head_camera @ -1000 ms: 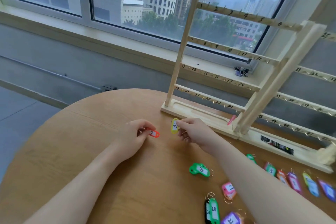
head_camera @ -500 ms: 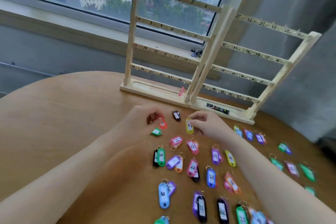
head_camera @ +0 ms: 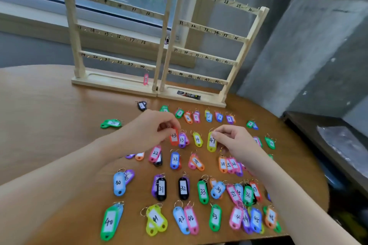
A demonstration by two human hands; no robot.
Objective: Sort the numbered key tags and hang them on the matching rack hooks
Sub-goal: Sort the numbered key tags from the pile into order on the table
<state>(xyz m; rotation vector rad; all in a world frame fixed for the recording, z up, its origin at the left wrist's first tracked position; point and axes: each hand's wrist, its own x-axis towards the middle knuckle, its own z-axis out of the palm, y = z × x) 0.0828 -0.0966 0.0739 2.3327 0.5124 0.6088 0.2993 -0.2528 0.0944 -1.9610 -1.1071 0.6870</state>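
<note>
Two bare hands work over a round wooden table (head_camera: pixel 49 105) covered with dozens of coloured plastic key tags, each with a handwritten number. The left hand (head_camera: pixel 151 131) pinches a red tag (head_camera: pixel 174 137) marked 43 between thumb and curled fingers, label facing up so the number can be read. The right hand (head_camera: pixel 235 143) pinches a yellow tag (head_camera: pixel 211 142) marked 47 the same way, near its ring end. Both tags are held low, just above the spread.

The loose tags lie in rough rows that climb in number toward the viewer: single digits farthest away, then a purple 13 (head_camera: pixel 182 140) and a yellow 14 (head_camera: pixel 197 139), the twenties, a black 31 (head_camera: pixel 161 189) and black 32 (head_camera: pixel 183 188), and the forties nearest (several numbers appear twice, in overlapping pairs). That layout suggests sorting is well along, so each tag can be found quickly when hanging begins.

Behind the tags stands a two-panel wooden rack (head_camera: pixel 159 32) with numbered rails of small hooks, 43 to 48 on the lowest right rail. Only one pink tag (head_camera: pixel 146 79) hangs there, under hook 24, so hanging has barely started. The held 43 and 47 likely belong either in the nearest row or on that lowest right rail; which is intended cannot be told.
</note>
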